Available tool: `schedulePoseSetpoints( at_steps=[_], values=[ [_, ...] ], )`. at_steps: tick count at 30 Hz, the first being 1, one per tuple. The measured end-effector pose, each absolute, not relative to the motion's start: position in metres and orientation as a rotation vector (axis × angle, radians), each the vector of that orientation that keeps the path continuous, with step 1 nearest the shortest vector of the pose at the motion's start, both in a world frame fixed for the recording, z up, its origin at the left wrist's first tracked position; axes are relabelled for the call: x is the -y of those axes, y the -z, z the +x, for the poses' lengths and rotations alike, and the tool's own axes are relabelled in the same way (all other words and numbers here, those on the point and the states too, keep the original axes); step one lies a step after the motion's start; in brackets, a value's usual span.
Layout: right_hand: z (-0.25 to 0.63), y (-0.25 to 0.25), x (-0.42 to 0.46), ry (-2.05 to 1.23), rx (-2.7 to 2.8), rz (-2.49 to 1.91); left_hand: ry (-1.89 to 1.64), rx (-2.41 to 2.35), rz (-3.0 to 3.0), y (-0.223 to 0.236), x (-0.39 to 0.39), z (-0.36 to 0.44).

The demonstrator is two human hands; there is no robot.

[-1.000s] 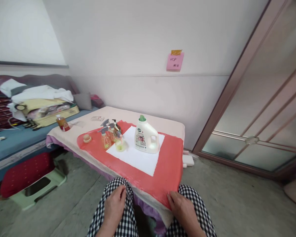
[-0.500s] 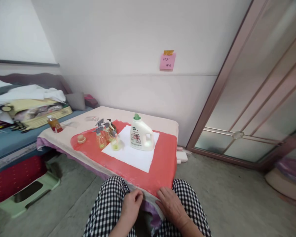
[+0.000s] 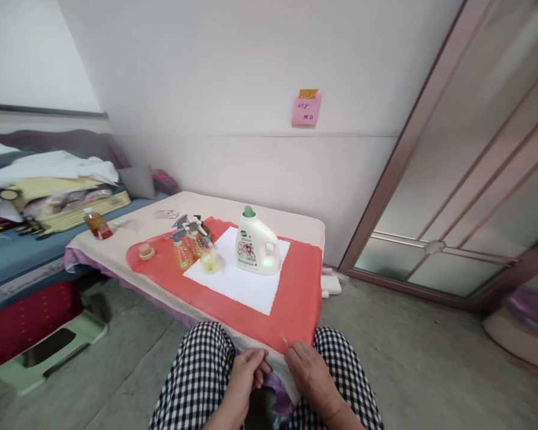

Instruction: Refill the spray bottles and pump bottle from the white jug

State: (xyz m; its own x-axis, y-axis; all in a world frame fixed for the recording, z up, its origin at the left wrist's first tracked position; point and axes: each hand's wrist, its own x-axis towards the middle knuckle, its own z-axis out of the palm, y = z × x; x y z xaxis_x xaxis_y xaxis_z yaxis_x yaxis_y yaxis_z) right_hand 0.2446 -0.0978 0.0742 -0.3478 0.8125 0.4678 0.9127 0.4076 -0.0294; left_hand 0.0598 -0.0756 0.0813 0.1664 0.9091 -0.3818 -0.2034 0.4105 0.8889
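Sheet (image 3: 299,286), red, covers counter's (image 3: 201,206) near part, down to the near corner. Likely light, soft, maybe slick, apt to bunch; best hold would be its hem at that corner. Plain, lightly wrinkled; white paper (image 3: 246,292) and jug (image 3: 255,243) on top. Right hand (image 3: 311,370) curled at that corner; left hand (image 3: 247,369) beside near edge, fingers bent in. From here, can't tell if either grips.
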Motion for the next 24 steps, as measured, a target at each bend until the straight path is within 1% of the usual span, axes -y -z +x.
schedulePoseSetpoints(
  at_steps=[4, 7, 10, 16, 24],
  values=[
    [0.243, -0.077, 0.099, 0.330, 2.250, -1.456, -0.931, -1.090, 0.504, -0.095, 0.068, 0.064],
    [0.243, -0.079, 0.101, 0.308, 2.249, -1.450, -0.911, -1.188, 0.396, -0.103, 0.061, 0.068],
    [0.243, -0.081, 0.101, 0.284, 2.251, -1.440, -0.980, -1.287, 0.439, -0.102, 0.055, 0.072],
    [0.241, -0.088, 0.102, 0.234, 2.242, -1.445, -1.090, -1.302, 0.558, -0.089, 0.057, 0.071],
    [0.242, -0.089, 0.104, 0.156, 2.248, -1.449, -1.118, -1.297, 0.632, -0.088, 0.063, 0.066]
  ],
)
